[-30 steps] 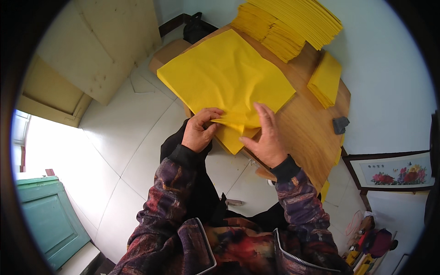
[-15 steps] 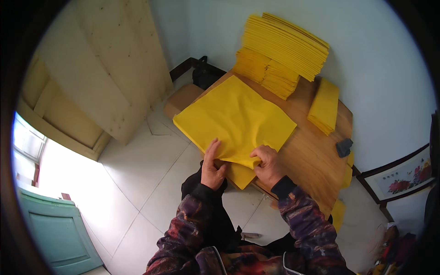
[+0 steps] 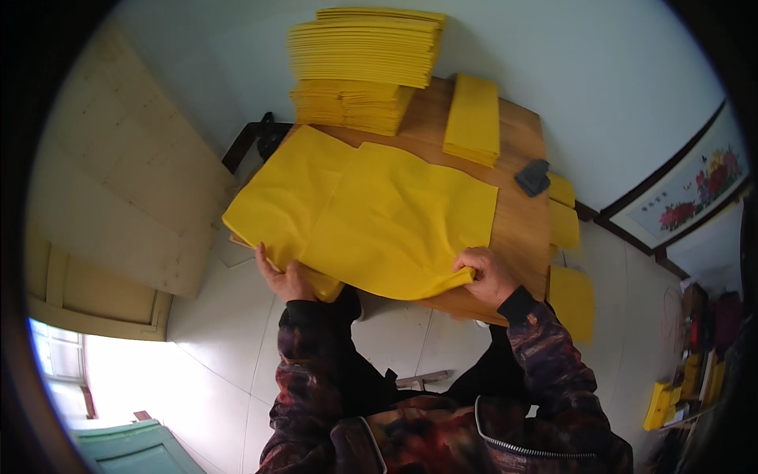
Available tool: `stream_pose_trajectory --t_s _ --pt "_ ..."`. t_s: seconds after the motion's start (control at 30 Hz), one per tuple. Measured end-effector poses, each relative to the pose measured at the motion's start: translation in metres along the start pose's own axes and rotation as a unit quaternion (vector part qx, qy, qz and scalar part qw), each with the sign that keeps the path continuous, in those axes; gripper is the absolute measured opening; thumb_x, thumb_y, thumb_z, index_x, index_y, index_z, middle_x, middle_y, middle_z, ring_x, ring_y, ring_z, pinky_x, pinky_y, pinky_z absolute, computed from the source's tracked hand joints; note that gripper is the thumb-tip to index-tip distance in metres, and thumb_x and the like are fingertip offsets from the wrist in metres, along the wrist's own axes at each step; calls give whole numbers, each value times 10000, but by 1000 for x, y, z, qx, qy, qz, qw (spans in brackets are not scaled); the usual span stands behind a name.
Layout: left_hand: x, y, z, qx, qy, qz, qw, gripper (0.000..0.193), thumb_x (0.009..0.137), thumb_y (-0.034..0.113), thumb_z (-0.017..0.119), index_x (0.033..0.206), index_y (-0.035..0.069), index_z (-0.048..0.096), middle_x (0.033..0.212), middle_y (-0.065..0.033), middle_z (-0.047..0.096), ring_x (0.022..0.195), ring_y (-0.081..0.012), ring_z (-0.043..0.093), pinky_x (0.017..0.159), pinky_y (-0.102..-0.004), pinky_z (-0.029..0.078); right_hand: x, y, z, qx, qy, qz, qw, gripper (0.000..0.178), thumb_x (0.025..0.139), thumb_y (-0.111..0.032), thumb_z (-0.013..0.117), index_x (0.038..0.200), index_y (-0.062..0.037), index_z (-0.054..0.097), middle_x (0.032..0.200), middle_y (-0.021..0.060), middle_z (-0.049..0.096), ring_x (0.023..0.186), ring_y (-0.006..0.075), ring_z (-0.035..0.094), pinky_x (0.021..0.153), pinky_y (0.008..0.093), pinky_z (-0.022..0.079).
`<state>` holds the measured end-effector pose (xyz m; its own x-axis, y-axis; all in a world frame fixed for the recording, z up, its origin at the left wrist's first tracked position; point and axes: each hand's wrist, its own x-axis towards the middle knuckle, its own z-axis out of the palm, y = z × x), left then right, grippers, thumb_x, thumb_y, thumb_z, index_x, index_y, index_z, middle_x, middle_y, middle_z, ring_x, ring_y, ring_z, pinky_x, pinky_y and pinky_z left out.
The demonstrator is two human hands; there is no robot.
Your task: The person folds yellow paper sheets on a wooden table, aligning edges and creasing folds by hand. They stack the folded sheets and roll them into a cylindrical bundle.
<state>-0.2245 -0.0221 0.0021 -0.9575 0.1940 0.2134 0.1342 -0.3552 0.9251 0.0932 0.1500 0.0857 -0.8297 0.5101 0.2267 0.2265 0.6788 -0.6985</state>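
A broad yellow fabric sheet (image 3: 399, 213) lies across the near part of the wooden table, lightly creased. My right hand (image 3: 487, 275) is closed on its near right edge, which is bunched between thumb and fingers. To the left, another yellow sheet (image 3: 280, 186) lies partly under the first one and hangs past the table's near edge. My left hand (image 3: 283, 276) is at that sheet's near edge, thumb and forefinger apart and stretched out, touching the fabric. Some of the left fingers are hidden.
Tall stacks of folded yellow fabric (image 3: 363, 51) stand at the back of the wooden table (image 3: 517, 221). A smaller folded yellow pile (image 3: 474, 118) and a dark grey cloth-like item (image 3: 533, 178) lie to the right. More yellow pieces (image 3: 570, 300) hang beyond the right edge.
My view has turned to the right. The upper sheet has shifted right, uncovering the sheet at left. My hands are farther apart, the right still gripping its edge.
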Motion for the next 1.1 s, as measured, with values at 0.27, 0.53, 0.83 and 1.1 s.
stream_pose_trajectory --t_s 0.27,0.53,0.83,1.1 --pt "21 -18 -18 230 13 72 971 529 686 -74 487 1194 42 573 1419 -149 388 1320 -293 377 1102 -360 312 -79 19 -50 -67 15 -17 997 138 726 -33 677 799 -52 561 875 78 653 850 300 594 750 370 458" --pt "64 -37 -53 368 -109 32 923 518 628 -26 629 1141 41 622 1212 -151 559 1182 -300 500 1039 -350 371 -117 21 -53 -68 98 -2 993 124 732 -31 639 811 -28 544 973 119 614 942 332 570 816 369 455" --pt "47 -32 -1 232 141 -22 962 470 684 -102 530 1138 -17 614 1106 -167 618 1050 -280 592 943 -330 456 -118 18 -44 -54 150 -6 987 124 714 -61 655 789 -48 558 937 102 623 912 322 569 816 382 443" --pt "61 -28 23 354 120 4 927 436 679 -31 584 1108 16 644 1077 -201 630 1015 -351 593 919 -380 463 -115 19 -44 -36 148 3 988 110 709 -21 612 801 -49 558 898 96 621 899 330 566 811 394 435"
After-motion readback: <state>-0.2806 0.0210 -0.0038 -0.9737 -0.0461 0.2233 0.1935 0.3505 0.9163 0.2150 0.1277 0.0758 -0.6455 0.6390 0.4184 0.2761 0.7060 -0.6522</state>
